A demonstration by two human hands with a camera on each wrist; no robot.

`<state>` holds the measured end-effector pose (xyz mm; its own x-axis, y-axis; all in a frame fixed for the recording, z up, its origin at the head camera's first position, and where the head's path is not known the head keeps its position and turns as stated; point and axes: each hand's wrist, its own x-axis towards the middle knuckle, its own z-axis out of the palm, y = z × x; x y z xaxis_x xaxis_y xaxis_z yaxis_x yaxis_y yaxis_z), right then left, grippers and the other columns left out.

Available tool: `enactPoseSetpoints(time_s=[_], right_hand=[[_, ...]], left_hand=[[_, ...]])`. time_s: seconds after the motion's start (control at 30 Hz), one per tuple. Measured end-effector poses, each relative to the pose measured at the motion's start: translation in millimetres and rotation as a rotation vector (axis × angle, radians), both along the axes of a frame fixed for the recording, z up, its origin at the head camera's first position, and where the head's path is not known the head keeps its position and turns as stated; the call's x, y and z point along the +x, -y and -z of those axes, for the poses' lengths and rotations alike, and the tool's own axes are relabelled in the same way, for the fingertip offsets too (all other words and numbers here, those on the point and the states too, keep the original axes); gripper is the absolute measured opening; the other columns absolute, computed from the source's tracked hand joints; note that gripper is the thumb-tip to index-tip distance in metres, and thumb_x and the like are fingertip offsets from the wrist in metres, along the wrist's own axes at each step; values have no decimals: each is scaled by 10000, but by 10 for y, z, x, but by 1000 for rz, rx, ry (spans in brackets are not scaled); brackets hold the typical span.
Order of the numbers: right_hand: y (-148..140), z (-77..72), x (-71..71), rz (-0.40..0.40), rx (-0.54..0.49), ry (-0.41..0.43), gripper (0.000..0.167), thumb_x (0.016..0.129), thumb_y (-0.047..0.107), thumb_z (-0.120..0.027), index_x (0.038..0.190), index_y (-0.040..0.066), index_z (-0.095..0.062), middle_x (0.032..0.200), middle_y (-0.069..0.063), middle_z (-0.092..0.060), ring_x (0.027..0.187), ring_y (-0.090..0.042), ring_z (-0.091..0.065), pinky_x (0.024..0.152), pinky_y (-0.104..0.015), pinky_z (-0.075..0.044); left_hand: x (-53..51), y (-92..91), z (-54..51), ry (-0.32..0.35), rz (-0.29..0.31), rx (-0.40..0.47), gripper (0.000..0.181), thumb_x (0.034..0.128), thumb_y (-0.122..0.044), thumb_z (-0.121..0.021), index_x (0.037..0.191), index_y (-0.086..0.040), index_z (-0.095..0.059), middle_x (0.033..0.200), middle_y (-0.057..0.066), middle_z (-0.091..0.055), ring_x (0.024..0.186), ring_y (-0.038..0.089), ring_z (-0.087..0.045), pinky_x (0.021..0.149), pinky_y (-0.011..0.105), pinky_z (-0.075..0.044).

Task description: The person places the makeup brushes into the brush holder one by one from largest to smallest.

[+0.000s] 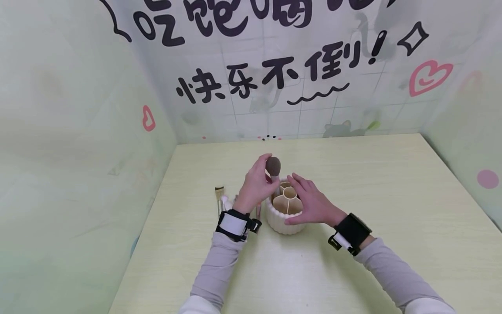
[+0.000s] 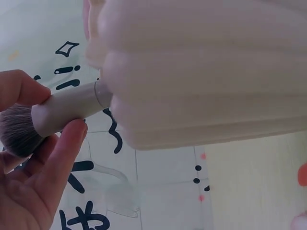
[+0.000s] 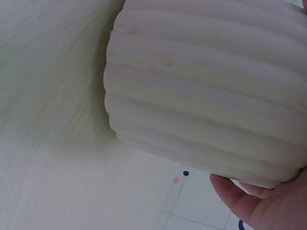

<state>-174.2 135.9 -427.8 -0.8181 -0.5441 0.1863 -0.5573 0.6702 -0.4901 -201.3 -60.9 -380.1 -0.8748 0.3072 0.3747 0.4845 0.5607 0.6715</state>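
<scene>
A makeup brush (image 1: 273, 166) with dark fluffy bristles stands upright over a ribbed cream holder (image 1: 285, 224). My left hand (image 1: 256, 185) pinches it by the thick pale handle just below the bristles, as the left wrist view shows with the brush (image 2: 67, 108). The handle's lower end goes in behind the holder's scalloped rim. Inside, the holder is split into several compartments around a round centre one. My right hand (image 1: 315, 203) grips the holder's right side, fingers at the far rim and thumb at the near rim. In the right wrist view the ribbed wall (image 3: 206, 91) fills most of the picture.
Left of the holder, more brushes lie on the pale wooden table (image 1: 353, 174), among them a flat brush (image 1: 219, 192) with light bristles. My left wrist partly hides them. Printed walls (image 1: 259, 117) enclose the table at the back and both sides.
</scene>
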Motion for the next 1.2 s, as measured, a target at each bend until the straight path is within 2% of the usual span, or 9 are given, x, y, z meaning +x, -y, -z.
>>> enactPoseSetpoints(time_s=[0.3,0.53,0.93,1.1,1.2], right_hand=[[0,1,-5,-4,7,5,1145,601,616,-703,1447,67,-162,1469,-199,-180,1275,-383,-254,880,-578,-397],[-7,-6,-1,-1,6,9,1141,608,609,-702,1446,57,-160,1473,-198,-167,1276,-381,-247,911,-564,-382],[-5,7,6,2,0,2,1131,608,606,-701,1443,56,-171,1464,-211,-182,1275,-387,-249,896,-578,-384],[-1,-18,2,-5,31,4,1158,594,651,-686,1447,72,-159,1472,-199,-166,1255,-403,-274,846,-555,-426],[0,-41,3,-10,61,29,1181,586,681,-670,1453,83,-136,1490,-172,-128,1249,-404,-279,789,-524,-460]], left_hand=[[31,15,82,38,9,-33,625,761,-65,-620,1313,-8,-331,1049,145,-541,714,142,-577,598,181,-492],[61,9,138,85,-5,-44,640,763,-61,-638,1318,-12,-323,1041,147,-550,740,157,-583,617,182,-494],[80,28,217,74,15,-66,638,760,-72,-665,1305,-10,-338,985,128,-578,761,157,-571,625,175,-489],[101,83,191,98,65,-87,669,770,-120,-677,1326,-10,-321,1019,118,-570,818,177,-562,667,226,-494],[120,150,161,165,108,-79,697,780,-159,-681,1347,-20,-300,1104,118,-539,909,200,-557,735,265,-499]])
